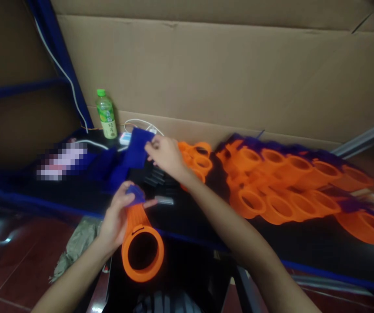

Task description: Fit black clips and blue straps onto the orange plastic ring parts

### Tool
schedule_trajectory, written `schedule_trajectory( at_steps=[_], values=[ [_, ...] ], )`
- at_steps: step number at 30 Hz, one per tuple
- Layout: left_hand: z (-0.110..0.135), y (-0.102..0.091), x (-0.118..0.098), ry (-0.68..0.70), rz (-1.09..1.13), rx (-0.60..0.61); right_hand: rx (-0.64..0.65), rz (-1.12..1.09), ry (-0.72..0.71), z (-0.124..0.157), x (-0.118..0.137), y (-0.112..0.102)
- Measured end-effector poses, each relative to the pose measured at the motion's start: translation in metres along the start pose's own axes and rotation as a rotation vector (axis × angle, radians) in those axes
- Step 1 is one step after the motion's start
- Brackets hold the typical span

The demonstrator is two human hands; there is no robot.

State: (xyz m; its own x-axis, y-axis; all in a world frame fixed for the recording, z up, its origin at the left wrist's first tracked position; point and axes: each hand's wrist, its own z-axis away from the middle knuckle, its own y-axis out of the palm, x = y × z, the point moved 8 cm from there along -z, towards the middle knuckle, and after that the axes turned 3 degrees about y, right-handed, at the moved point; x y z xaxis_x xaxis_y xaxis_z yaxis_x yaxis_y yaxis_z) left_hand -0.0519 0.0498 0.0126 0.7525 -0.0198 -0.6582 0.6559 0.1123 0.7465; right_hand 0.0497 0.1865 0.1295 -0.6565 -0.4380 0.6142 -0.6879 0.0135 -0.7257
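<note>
Your left hand [117, 219] is closed on the stem of the orange ring [142, 250] at the near edge of the table [288, 241], with the ring's long axis pointing away from you; your right hand [164, 154], farther out, pinches a blue pad [137, 148].

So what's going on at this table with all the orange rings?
A person works bare-handed at a dark table. The left hand holds an orange ring by its stem, thumb on a small blue cap at its top. The right hand reaches further back and pinches the edge of a blue sheet. A pile of similar rings lies to the right; a green-capped bottle stands behind.
</note>
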Motion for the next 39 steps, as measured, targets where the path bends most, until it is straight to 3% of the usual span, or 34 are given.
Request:
schedule_trajectory(
  at_steps=[5,7,10,14,18,20,31,39],
  values=[
    [-0.015,0.027,-0.024,0.082,-0.038,-0.009,-0.325,-0.151,-0.027,0.049,-0.014,-0.055],
    [-0.021,0.041,-0.033,0.126,-0.047,0.008,-0.373,-0.157,-0.039,0.069,-0.019,-0.068],
    [-0.027,0.055,-0.035,0.174,-0.052,0.035,-0.336,-0.175,-0.06,0.092,-0.021,-0.075],
    [-0.03,0.065,-0.033,0.308,-0.066,0.092,-0.185,-0.272,-0.103,0.117,-0.012,-0.064],
    [-0.03,0.074,-0.029,0.391,-0.055,0.239,0.134,-0.619,-0.001,0.136,-0.003,-0.028],
    [-0.029,0.077,-0.029,0.43,-0.055,0.307,0.214,-0.777,0.059,0.142,0.0,-0.016],
    [-0.013,0.084,-0.041,0.592,-0.041,0.471,0.17,-0.728,-0.002,0.154,0.005,-0.02],
    [-0.006,0.087,-0.04,0.625,-0.144,0.455,0.062,-0.69,-0.12,0.166,0.004,-0.021]
  ],
)
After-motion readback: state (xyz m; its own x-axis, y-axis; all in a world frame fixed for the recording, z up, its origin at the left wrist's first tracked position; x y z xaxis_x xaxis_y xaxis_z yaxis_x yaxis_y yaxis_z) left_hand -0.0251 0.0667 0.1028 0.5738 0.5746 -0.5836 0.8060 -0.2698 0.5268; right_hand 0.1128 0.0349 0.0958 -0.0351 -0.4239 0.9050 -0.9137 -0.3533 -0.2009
